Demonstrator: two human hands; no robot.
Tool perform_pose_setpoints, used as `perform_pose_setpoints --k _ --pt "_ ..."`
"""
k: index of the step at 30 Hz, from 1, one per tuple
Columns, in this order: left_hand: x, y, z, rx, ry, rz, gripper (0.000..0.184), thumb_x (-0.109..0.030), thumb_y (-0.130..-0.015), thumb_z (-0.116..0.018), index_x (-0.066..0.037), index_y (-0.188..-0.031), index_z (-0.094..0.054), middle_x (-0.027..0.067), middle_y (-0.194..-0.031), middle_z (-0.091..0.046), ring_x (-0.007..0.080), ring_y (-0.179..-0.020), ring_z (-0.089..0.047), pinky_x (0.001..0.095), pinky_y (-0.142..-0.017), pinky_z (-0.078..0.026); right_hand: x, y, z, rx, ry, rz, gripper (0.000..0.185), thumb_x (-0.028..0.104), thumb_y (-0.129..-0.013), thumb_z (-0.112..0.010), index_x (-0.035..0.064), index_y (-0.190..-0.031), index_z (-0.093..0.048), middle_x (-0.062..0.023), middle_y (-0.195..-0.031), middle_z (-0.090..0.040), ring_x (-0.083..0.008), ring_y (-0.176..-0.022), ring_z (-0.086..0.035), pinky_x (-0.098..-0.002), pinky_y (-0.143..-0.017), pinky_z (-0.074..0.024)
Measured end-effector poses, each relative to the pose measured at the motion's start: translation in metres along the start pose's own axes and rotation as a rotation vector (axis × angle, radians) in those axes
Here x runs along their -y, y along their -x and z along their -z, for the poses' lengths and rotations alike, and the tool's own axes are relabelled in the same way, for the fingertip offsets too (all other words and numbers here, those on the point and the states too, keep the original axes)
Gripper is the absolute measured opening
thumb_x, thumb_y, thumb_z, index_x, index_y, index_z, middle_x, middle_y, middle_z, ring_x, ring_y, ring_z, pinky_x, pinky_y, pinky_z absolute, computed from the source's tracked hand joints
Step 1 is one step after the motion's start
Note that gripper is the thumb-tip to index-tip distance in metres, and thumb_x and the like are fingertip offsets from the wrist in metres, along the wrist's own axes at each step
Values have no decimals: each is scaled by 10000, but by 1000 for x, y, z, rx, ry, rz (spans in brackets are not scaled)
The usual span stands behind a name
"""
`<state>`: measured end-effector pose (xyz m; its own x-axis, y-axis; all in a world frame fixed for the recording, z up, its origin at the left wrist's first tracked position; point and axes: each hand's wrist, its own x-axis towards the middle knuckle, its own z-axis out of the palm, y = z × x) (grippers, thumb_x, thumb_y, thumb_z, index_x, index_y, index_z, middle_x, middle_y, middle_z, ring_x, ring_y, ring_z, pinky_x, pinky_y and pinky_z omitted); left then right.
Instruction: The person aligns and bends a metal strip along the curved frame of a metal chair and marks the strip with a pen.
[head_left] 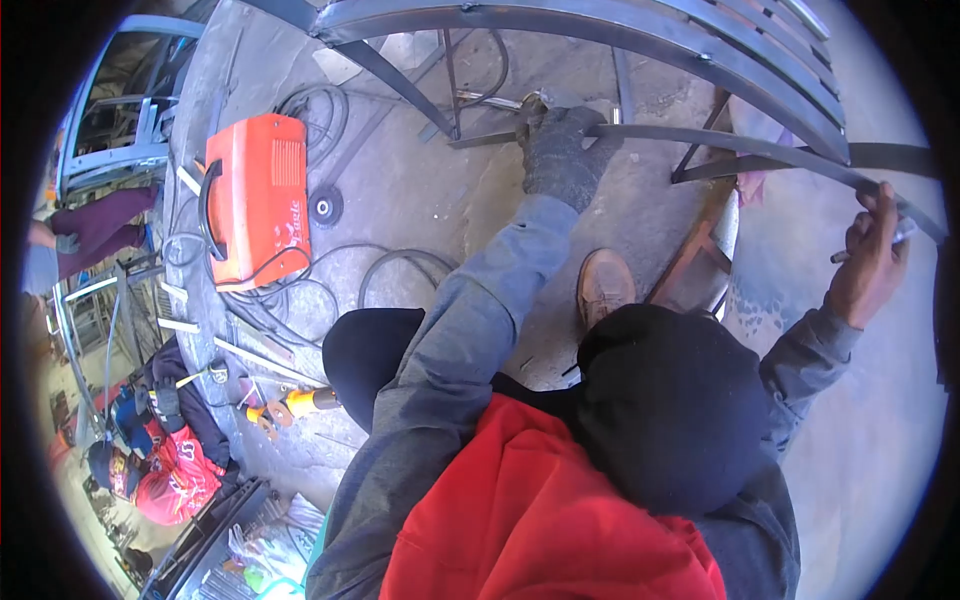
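Note:
A long flat metal bar [720, 138] runs across beneath a dark metal frame with slats [600, 28]. My left hand [565, 155], in a dark grey glove, is closed around the bar near its left end. A shiny metal piece [535, 102] shows just beyond the gloved fingers; its kind is unclear. My right hand [868, 255] is bare and sits at the bar's right end, fingertips against it. Between its fingers is a silver pen-like marker [897, 232] with a dark tip.
An orange welding machine [258, 200] stands on the floor at left, with cables [410, 262] around it. A grinding disc [325, 206] and an orange power tool [305, 403] lie nearby. A co-worker in red [180, 470] sits at lower left. A rusty metal piece [690, 245] stands near my shoe.

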<state>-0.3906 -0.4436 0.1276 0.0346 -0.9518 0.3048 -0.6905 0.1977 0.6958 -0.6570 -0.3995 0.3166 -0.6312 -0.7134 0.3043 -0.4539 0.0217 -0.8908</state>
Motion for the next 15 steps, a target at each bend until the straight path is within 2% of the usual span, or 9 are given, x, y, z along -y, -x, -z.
perform_pose_setpoints --k 2,3,4,6,8,10,11,13,15 --pt "-7 2 2 -10 -29 -26 269 -298 -727 -786 -100 -881 -687 84 -887 -663 288 -918 -600 404 -856 -449 -4 1 1 -67 -84 -8 266 244 -928 -607 -16 -971 -641 -58 -784 -618 -55 -603 -429 -190 -503 -303" --pt "-11 4 -2 29 73 28 258 -291 -737 -782 -101 -885 -689 74 -887 -666 279 -925 -603 397 -860 -451 -22 0 16 2 215 355 293 208 -959 -521 -59 -1015 -628 -59 -736 -553 -87 -613 -451 -188 -515 -313" --pt "-14 5 -5 68 175 82 247 -284 -748 -778 -102 -890 -691 64 -887 -669 269 -932 -605 390 -864 -453 -23 2 19 -11 228 446 321 191 -971 -477 -89 -1044 -616 -70 -722 -518 -111 -615 -455 -195 -524 -323" --pt "-21 0 -8 61 225 52 227 -287 -732 -782 -128 -862 -686 46 -870 -665 269 -914 -598 396 -855 -437 -26 -9 37 31 -32 250 306 173 -966 -484 -93 -1037 -618 -72 -723 -506 -116 -621 -451 -204 -525 -328" --pt "-21 -3 -13 59 281 17 208 -289 -716 -785 -155 -835 -681 28 -854 -661 270 -896 -591 403 -846 -420 -24 -16 45 1 67 207 317 191 -970 -510 -100 -1036 -617 -111 -794 -579 -106 -634 -446 -208 -527 -332" --pt "-18 -8 -19 132 317 2 211 -289 -708 -791 -147 -822 -685 26 -844 -664 275 -869 -599 406 -828 -421 5 -10 29 -125 70 75 380 358 -966 -531 -12 -939 -614 -54 -753 -543 -108 -608 -520 -217 -505 -401" --pt "-18 -9 -19 138 313 3 211 -289 -708 -791 -147 -822 -685 26 -844 -664 275 -869 -599 406 -828 -421 7 -9 21 -149 64 176 364 337 -962 -532 5 -819 -569 -8 -661 -489 -63 -478 -398 -192 -412 -307" --pt "-23 -16 -12 187 205 -87 284 -306 -725 -817 -92 -866 -694 58 -889 -680 235 -823 -644 356 -757 -510 6 -12 21 -137 48 185 362 334 -962 -538 2 -823 -576 -12 -674 -497 -64 -492 -409 -192 -421 -314" --pt "-23 -21 -11 176 212 -71 288 -309 -728 -818 -90 -871 -697 61 -891 -682 226 -822 -648 352 -762 -516 7 -14 20 -127 31 200 361 331 -962 -544 -1 -826 -583 -16 -686 -505 -65 -507 -420 -192 -429 -321"
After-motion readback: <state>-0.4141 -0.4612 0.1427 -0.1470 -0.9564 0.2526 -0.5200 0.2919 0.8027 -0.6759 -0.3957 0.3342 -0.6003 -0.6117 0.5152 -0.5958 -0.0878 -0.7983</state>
